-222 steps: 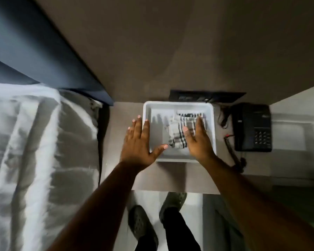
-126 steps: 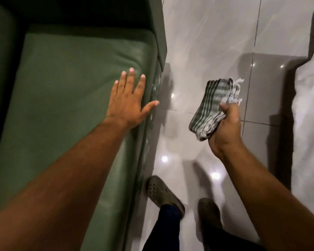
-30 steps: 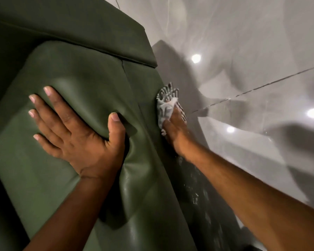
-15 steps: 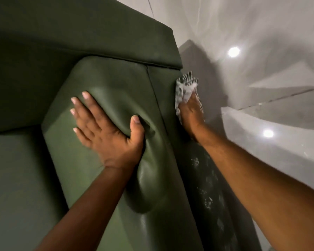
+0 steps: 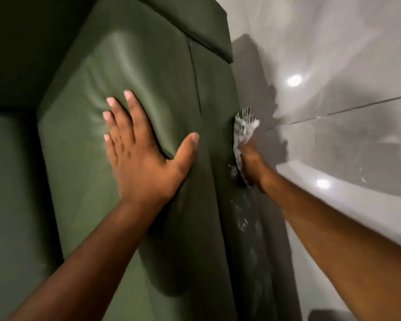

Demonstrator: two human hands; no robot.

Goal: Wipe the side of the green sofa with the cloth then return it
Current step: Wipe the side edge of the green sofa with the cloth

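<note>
The green sofa [image 5: 162,72] fills the left and middle of the head view, seen from above. My left hand [image 5: 144,156] lies flat on the seat cushion, fingers spread, pressing a dent into it. My right hand [image 5: 252,163] is shut on the striped grey-and-white cloth [image 5: 243,126] and holds it against the sofa's dark outer side. Pale smears [image 5: 241,221] show on that side below my right wrist. Most of the cloth is hidden between my palm and the sofa.
Glossy grey floor tiles [image 5: 345,135] with light reflections and a dark grout line lie to the right of the sofa. The sofa's armrest [image 5: 202,22] juts out above the wiped side. A dark shape [image 5: 322,315] sits at the bottom right edge.
My right hand has slid the cloth down and along the sofa's side. The view has swung, and my left hand has stayed pressed on the cushion.
</note>
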